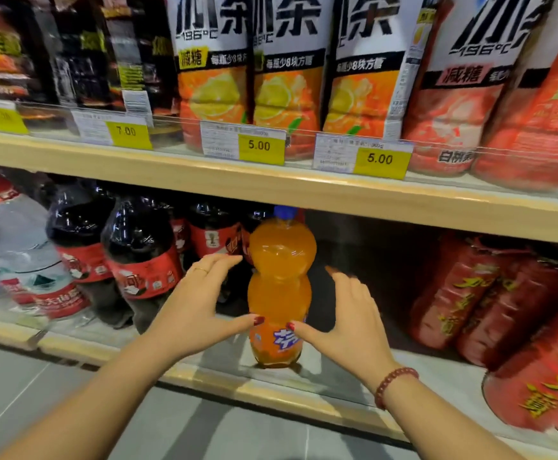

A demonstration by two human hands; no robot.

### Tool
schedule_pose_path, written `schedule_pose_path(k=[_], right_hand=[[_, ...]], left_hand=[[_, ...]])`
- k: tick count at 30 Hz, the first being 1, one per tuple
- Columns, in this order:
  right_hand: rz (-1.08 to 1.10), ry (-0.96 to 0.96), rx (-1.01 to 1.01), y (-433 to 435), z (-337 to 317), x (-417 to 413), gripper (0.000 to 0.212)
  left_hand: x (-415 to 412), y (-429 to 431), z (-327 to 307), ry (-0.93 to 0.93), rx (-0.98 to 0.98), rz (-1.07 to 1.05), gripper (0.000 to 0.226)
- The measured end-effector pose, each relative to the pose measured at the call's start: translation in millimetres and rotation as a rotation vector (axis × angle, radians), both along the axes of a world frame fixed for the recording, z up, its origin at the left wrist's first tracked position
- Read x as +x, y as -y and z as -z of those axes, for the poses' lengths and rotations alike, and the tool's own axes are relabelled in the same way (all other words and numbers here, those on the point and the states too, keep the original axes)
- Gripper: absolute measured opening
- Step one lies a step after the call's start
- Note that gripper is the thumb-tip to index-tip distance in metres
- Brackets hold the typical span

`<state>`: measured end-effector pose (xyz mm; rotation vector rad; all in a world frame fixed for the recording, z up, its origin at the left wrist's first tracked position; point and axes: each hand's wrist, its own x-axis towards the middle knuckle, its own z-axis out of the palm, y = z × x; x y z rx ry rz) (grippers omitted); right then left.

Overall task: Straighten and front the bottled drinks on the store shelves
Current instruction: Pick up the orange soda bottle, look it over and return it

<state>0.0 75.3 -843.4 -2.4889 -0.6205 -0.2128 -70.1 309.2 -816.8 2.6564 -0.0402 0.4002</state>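
Orange bottle (281, 287) upright near lower shelf (224, 381) front, label forward. Left hand (198, 293), right hand (347, 313) flank it, fingers spread, thumbs touching. Cola bottles (141, 257) look askew: left to do.

Thin ring (200, 269) on left grip (201, 303), red bead bracelet (394, 385), red nails (258, 320).

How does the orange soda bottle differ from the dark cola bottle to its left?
The orange soda bottle holds bright orange liquid; the cola bottle looks nearly black. The orange soda bottle's label sits low; the cola bottle's red label wraps its middle. Both stand on the lower shelf.
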Motion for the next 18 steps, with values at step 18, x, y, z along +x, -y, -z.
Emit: schedule_pose_path(k=[18], right_hand=[[0.037, -0.514, 0.791, -71, 46, 20, 0.07]], left_hand=[[85, 22, 25, -0.443, -1.041, 0.074, 0.083]])
